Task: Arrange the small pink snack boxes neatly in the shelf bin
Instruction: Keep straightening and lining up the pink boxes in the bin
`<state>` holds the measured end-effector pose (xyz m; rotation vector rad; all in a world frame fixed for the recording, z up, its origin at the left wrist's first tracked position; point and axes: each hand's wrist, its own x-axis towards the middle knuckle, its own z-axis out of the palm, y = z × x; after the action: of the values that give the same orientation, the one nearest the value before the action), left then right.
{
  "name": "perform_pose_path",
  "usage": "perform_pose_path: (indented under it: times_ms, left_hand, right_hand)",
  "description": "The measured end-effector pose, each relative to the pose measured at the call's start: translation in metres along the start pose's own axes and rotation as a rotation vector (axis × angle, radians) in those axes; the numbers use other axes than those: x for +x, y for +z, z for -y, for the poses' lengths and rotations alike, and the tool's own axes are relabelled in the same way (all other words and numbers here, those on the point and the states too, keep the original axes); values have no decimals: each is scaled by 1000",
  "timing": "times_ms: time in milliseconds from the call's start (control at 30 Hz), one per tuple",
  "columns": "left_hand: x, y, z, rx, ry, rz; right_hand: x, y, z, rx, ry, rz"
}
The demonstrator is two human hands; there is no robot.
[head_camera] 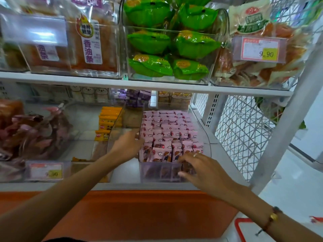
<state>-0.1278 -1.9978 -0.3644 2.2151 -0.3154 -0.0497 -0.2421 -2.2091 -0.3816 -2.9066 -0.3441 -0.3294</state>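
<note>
Hands flank the clear bin (206, 144) of pink snack boxes (167, 135): right hand (208, 169) nearest, fingers loosely curled over the front row; left hand (128, 145) flat against its left wall.

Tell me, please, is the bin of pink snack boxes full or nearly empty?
Full: pink snack boxes fill the clear bin in rows from front to back, standing upright.

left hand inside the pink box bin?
No: the left hand rests against the clear bin's outer left side, beside the pink snack boxes.

Bright, even light; glare on the clear bin (35, 32); edges blurred and bowed.
</note>
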Motion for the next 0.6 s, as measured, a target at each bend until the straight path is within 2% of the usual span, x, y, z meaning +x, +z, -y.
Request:
perform_pose_path:
  times_ms: [133, 200, 233, 300, 333, 400, 467, 500, 600]
  left_hand:
    - [-3, -2, -8, -26, -34, 13]
    - [-7, -4, -10, 131, -19, -21]
    - [-10, -5, -10, 274, 47, -79]
    - [-17, -9, -16, 445, 372, -195]
    - [-20, -12, -23, 468, 541, -150]
    - [-19, -14, -35, 560, 674, 111]
    - [-12, -13, -43, 750, 659, 344]
    - [-8, -13, -46, 825, 635, 408]
    - [5, -15, -49, 957, 602, 424]
  right_hand:
    - [3, -3, -3, 26, -33, -33]
    - [3, -3, -2, 11, -43, -35]
    - [2, -3, -2, 15, -47, -29]
    - [0, -5, -1, 49, -34, -59]
    - [-2, -6, 0, 69, -7, -102]
    - [-2, -8, 1, 61, 51, -152]
    - [-1, -7, 1, -15, 105, -26]
    - [2, -6, 1, -46, 127, 62]
    - [12, -3, -1, -30, 185, 198]
